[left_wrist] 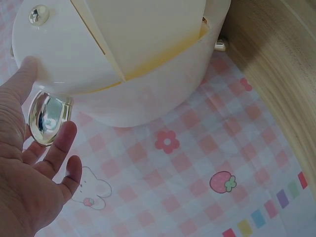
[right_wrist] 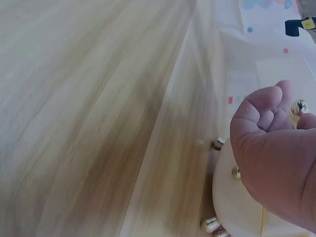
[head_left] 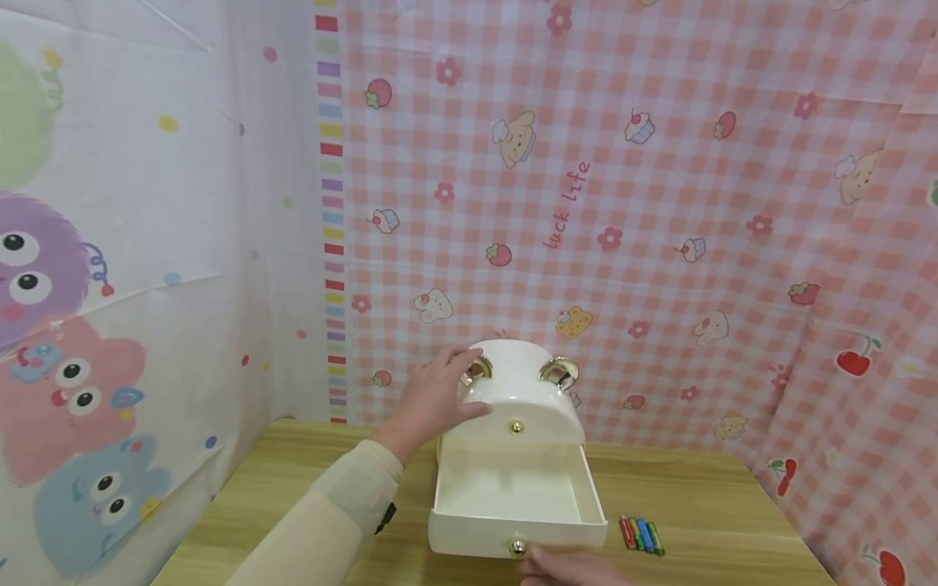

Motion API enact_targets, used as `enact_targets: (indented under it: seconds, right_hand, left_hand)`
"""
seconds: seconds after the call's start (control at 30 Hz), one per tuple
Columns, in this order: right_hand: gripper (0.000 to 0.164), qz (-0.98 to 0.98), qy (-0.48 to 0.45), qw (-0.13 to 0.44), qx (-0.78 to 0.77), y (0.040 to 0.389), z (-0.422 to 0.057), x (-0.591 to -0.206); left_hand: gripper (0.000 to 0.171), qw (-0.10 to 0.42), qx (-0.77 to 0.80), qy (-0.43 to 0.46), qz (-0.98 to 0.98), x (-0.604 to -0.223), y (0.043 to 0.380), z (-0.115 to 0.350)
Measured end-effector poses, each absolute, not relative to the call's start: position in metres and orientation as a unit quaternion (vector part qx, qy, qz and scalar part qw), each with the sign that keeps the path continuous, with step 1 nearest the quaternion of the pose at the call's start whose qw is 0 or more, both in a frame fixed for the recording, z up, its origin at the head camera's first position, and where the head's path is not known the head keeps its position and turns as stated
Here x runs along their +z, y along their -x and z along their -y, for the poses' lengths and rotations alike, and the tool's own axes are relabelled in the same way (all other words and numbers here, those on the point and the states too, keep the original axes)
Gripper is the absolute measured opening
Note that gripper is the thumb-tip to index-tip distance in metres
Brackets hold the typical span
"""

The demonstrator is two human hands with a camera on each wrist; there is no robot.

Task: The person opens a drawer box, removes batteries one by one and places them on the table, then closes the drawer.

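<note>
A white drawer box (head_left: pixel 520 399) with gold ring ears stands on the table. Its drawer (head_left: pixel 516 488) is pulled out and shows a bare floor. My left hand (head_left: pixel 440 395) steadies the box at its left gold ear (left_wrist: pixel 45 118), the thumb against the front and the other fingers around the ear. At the drawer's front my right hand (head_left: pixel 575 567) has its fingers curled, with thumb and forefinger at the round gold drawer knob (head_left: pixel 518 548). In the right wrist view that knob (right_wrist: pixel 299 107) shows between their tips.
Several small coloured sticks (head_left: pixel 641 535) lie side by side on the wooden table (head_left: pixel 703 496), right of the drawer. A pink checked cloth (head_left: pixel 659 187) hangs behind the box, and a white printed cloth (head_left: pixel 190 244) hangs at the left.
</note>
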State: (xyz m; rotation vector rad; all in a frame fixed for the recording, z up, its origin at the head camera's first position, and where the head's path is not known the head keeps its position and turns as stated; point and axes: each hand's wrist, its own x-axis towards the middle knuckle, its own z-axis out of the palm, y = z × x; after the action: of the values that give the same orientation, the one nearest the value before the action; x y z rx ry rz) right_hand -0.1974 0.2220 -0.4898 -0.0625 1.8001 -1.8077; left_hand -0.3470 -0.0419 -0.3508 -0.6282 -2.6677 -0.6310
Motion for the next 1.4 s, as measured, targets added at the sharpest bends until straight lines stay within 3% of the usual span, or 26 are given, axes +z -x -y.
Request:
enact_targets:
  seconds: [0.2, 0.4, 1.4]
  right_hand:
    - [0.052, -0.632, -0.01, 0.276, -0.724, 0.194, -0.208, -0.486]
    - [0.039, -0.589, -0.013, 0.299, -0.75, 0.193, -0.206, -0.482]
    - [0.037, -0.6, 0.033, 0.29, -0.745, 0.205, -0.206, -0.48]
  left_hand:
    - [0.09, 0.166, -0.22, 0.222, 0.935, -0.352, 0.347, 0.042]
    - [0.091, 0.165, -0.218, 0.225, 0.935, -0.352, 0.349, 0.041]
    - [0.092, 0.154, -0.214, 0.231, 0.937, -0.345, 0.35, 0.042]
